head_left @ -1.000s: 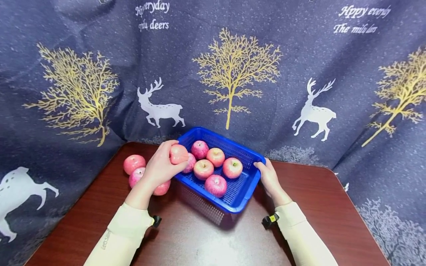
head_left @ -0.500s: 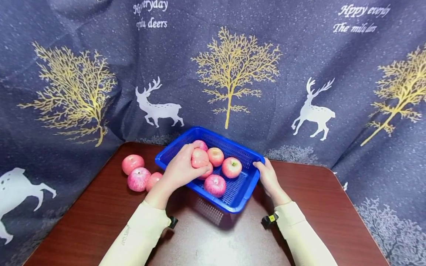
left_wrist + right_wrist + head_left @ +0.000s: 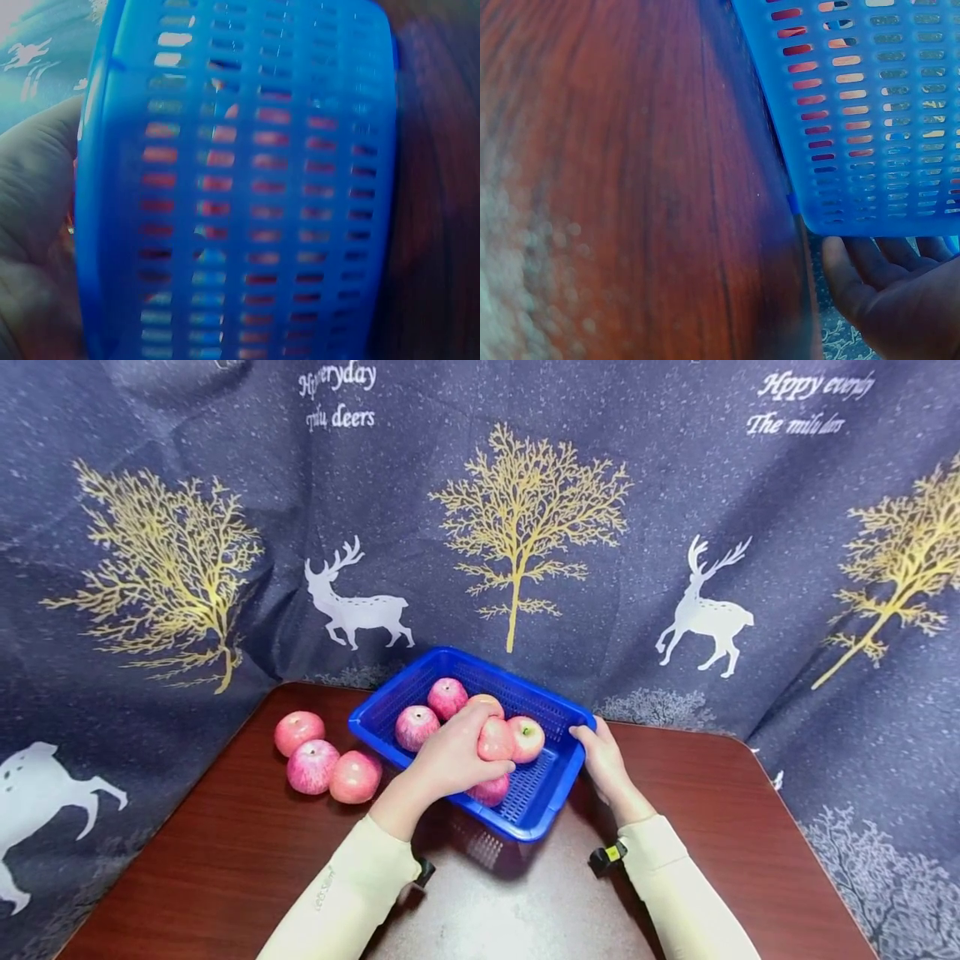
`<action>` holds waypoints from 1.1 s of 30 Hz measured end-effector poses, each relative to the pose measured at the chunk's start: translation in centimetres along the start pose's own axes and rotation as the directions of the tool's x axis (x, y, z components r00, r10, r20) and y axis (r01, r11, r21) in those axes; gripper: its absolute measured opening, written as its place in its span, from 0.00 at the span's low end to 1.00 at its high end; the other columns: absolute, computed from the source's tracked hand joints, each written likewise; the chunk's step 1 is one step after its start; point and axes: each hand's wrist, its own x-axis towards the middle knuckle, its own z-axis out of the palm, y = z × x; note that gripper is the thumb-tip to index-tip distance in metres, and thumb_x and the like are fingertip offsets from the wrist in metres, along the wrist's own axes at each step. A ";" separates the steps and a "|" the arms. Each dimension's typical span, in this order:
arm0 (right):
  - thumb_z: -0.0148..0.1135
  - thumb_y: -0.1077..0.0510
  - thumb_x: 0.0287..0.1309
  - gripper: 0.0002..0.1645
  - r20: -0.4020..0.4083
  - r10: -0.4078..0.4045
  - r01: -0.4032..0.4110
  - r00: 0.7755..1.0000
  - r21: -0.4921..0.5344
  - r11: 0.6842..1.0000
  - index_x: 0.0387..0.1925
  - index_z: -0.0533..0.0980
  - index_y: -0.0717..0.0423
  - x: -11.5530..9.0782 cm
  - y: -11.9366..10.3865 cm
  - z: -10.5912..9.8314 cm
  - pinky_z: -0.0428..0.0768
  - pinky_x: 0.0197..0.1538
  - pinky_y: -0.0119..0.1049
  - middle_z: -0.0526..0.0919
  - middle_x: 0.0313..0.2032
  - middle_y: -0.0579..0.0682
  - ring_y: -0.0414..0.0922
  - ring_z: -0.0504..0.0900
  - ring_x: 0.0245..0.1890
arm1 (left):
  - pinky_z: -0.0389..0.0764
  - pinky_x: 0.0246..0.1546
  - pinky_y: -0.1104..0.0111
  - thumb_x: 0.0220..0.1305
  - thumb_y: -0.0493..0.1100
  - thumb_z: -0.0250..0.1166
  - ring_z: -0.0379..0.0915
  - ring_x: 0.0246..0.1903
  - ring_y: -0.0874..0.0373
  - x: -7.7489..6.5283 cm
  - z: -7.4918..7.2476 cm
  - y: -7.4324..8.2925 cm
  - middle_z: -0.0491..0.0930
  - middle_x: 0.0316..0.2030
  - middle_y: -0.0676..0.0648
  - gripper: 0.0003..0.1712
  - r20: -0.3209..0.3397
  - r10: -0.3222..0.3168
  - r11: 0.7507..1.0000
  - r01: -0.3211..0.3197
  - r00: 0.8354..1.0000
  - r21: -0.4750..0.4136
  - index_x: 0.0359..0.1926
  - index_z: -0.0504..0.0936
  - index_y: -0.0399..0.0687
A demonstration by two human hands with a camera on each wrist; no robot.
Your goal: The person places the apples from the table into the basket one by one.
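Note:
My left hand grips a red apple low inside the blue plastic basket, thumb on the near side. Around it lie several other apples, among them a pale-topped one to its right and a pink one to the left; the hand partly covers others. At the basket's right end, my right hand holds the rim with the thumb over it. In the left wrist view the slotted basket wall hides most of the left hand. The right wrist view has the right hand's fingers against the basket's edge.
Left of the basket, three apples sit on the brown wooden table, the nearest being a red apple. A dark blue cloth printed with trees and deer hangs behind the table's back edge.
My left hand has carried the apple rightward from the basket's left rim to among the apples inside. The three apples on the table have come into full view. The right hand stays put.

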 end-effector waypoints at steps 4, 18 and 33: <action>0.55 0.54 0.82 0.28 -0.004 0.006 -0.006 1.000 -0.014 1.000 0.73 0.66 0.65 -0.2 0.1 -0.1 0.88 0.52 0.34 0.78 0.66 0.66 0.47 0.88 0.52 | 0.83 0.58 0.48 0.55 0.59 0.84 0.83 0.54 0.48 0.1 1.0 0.7 0.83 0.60 0.48 0.42 0.028 -0.011 0.995 0.008 1.000 0.098 0.66 0.79 0.50; 0.54 0.53 0.83 0.29 0.000 0.021 -0.021 1.000 0.001 1.000 0.75 0.66 0.64 -0.5 -0.3 -0.2 0.87 0.59 0.40 0.76 0.68 0.67 0.57 0.84 0.60 | 0.85 0.59 0.52 0.57 0.59 0.81 0.80 0.62 0.51 0.8 3.3 2.3 0.82 0.62 0.46 0.42 0.096 0.014 0.980 -0.033 0.995 0.197 0.70 0.78 0.55; 0.54 0.54 0.82 0.29 0.002 0.002 -0.002 1.000 -0.008 1.000 0.73 0.66 0.66 -0.1 -0.1 0.0 0.88 0.57 0.40 0.77 0.67 0.68 0.54 0.86 0.56 | 0.85 0.57 0.54 0.59 0.60 0.83 0.80 0.61 0.51 1.0 3.7 2.5 0.82 0.59 0.46 0.42 0.094 0.058 0.960 -0.081 0.994 0.266 0.69 0.78 0.53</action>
